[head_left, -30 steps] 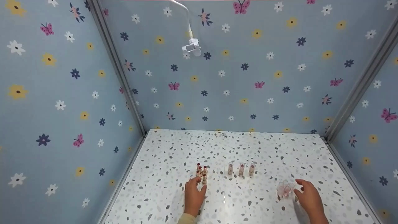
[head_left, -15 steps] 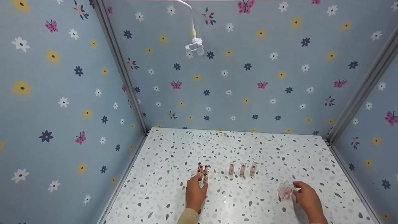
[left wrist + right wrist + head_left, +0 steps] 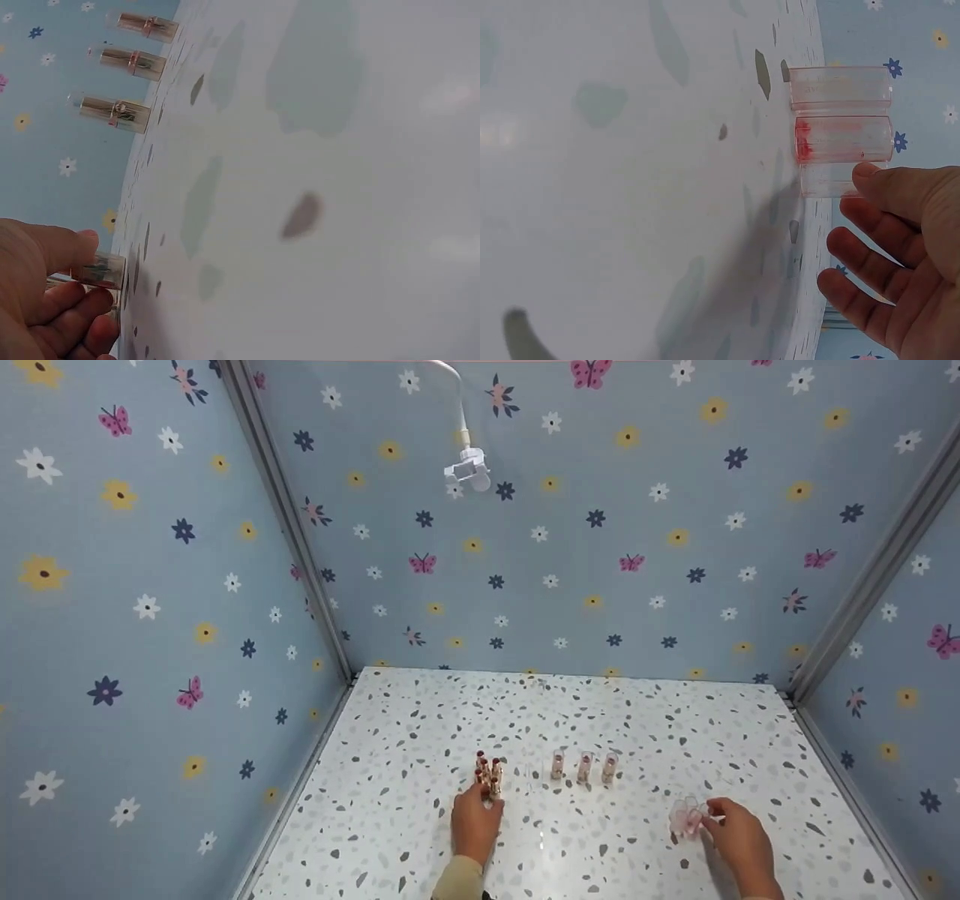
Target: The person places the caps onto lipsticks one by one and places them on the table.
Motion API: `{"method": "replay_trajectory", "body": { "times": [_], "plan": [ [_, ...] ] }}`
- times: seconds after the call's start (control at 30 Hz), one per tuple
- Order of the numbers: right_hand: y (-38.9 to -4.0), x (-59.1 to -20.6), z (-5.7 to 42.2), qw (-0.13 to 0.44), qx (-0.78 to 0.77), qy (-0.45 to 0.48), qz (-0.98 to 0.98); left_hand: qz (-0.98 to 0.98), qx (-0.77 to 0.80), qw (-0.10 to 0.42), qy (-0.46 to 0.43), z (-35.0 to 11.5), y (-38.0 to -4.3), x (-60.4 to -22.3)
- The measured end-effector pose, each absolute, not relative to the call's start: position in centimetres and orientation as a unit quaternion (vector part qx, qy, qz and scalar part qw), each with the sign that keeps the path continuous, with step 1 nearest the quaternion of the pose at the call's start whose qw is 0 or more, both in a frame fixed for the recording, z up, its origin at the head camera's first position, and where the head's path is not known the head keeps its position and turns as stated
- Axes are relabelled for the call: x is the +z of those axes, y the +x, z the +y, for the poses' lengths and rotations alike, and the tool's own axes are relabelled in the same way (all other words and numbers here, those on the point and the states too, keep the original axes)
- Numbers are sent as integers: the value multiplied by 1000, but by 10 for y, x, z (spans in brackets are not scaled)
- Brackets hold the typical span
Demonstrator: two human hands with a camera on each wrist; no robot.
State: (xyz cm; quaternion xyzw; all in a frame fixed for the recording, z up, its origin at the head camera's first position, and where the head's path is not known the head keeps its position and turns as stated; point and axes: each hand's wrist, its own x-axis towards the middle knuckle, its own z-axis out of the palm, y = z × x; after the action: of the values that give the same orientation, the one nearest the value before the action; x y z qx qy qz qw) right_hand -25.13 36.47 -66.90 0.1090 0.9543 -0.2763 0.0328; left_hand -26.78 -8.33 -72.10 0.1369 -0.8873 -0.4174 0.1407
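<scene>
A cluster of several uncapped lipsticks (image 3: 481,765), gold with dark red tips, stands upright on the table. At its near side my left hand (image 3: 476,823) pinches the closest lipstick (image 3: 111,271) between thumb and fingers; its upper part is hidden by the hand in the left wrist view. Over on the right stand several clear pinkish lipstick caps (image 3: 684,819). My right hand (image 3: 741,840) pinches the upper end of the nearest cap (image 3: 825,181) with thumb and index finger, its other fingers loosely bent.
Three lipsticks (image 3: 585,767) under clear caps stand in a row between the hands, farther back. The speckled white table (image 3: 570,855) is enclosed by patterned blue walls (image 3: 540,607). A white clamp (image 3: 468,470) on a bent arm hangs above.
My left hand has moved slightly forward and closed its fingers on the nearest lipstick. My right hand has moved left to the caps and taken hold of one.
</scene>
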Motion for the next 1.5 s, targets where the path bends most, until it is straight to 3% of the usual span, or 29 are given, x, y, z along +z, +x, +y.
{"method": "replay_trajectory", "body": {
  "times": [0.5, 0.97, 1.5],
  "plan": [
    [-248, -669, 367, 37, -308, 140, 940, -890, -404, 169, 126, -81, -271, -723],
    [-239, -657, 371, 29, -293, 149, 944, -890, -411, 166, 105, -84, -274, -725],
    [-230, -608, 343, -67, -292, 77, 951, -887, -443, 119, 49, -96, -276, -716]
  ]
}}
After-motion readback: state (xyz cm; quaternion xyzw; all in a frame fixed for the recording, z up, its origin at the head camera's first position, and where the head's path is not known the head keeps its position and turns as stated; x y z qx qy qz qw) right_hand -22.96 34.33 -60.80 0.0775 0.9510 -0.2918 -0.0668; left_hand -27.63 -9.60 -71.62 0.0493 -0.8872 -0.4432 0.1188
